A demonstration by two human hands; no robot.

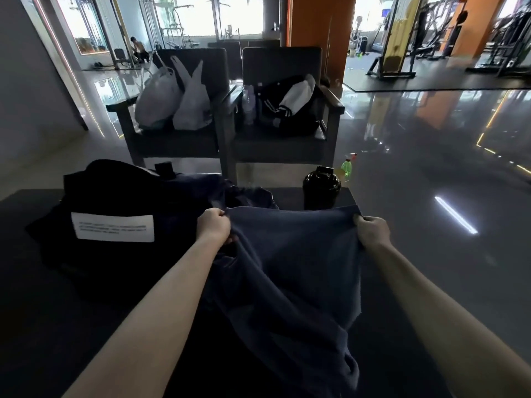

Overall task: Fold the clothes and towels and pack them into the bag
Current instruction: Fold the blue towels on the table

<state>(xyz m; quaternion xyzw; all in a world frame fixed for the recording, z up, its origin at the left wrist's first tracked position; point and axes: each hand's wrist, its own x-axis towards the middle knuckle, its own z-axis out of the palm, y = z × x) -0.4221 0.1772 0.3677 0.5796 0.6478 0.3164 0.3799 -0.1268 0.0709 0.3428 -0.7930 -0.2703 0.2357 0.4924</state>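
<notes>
Folding underway — your left hand (214, 226) and right hand (372, 231) each pinch the cloth (290, 254) (held taut); next, halve it, then bag (112, 202).

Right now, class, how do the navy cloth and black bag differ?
The navy cloth is blue; the black bag bears a white label. The cloth hangs stretched between the left hand and right hand; the bag rests on the table. Both are dark fabric.
</notes>
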